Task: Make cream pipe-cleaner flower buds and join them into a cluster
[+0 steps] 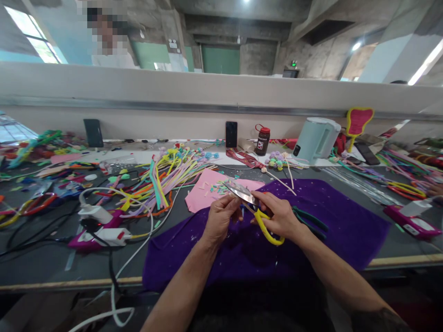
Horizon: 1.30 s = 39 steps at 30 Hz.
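- The right hand (281,216) is closed through the yellow handles of a pair of scissors (254,207), held above the purple cloth (339,216).
- The scissors' blades point up and to the left, towards the left hand (221,216).
- The left hand's fingers are pinched together just beside the blades; whatever small thing they hold is too small to tell.
- The cloth lies spread on the bench (41,263), with a pink sheet (200,191) behind it and green pliers (309,220) beside the right wrist.
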Motion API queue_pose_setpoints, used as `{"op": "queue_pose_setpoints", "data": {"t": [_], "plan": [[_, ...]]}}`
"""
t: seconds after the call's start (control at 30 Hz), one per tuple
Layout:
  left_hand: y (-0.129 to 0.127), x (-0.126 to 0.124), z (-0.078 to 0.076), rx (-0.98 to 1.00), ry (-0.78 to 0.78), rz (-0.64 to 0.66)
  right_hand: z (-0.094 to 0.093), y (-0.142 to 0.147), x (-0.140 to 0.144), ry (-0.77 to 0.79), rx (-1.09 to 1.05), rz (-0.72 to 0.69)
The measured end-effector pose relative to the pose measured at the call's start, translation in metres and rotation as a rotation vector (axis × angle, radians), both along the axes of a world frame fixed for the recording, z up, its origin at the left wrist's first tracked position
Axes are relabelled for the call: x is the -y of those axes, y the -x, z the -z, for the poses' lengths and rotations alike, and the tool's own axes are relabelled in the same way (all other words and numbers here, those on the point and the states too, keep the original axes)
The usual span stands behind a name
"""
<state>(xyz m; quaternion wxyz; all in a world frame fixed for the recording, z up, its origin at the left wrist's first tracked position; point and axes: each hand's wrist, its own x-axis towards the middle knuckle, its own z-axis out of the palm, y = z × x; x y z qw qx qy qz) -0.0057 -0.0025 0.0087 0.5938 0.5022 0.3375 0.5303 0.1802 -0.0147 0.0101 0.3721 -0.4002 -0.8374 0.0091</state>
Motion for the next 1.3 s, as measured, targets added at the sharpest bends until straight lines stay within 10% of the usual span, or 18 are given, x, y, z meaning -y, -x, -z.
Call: {"op": "queue_pose_setpoints", "data": {"t": [0.63, 1.0, 1.3], "plan": [[0.001, 0.000, -0.001, 0.022, 0.013, -0.026, 0.003, -0.003, -0.001, 0.001, -0.037, -0.019], [-0.005, -0.002, 0.001, 0.192, 0.210, 0.133, -0.005, 0.018, 0.005, 0.769, -0.986, -0.365], [-0.011, 0.001, 0.003, 0.130, 0.198, 0.164, 0.006, 0.031, 0.004, 0.778, -1.036, -0.325]]}}
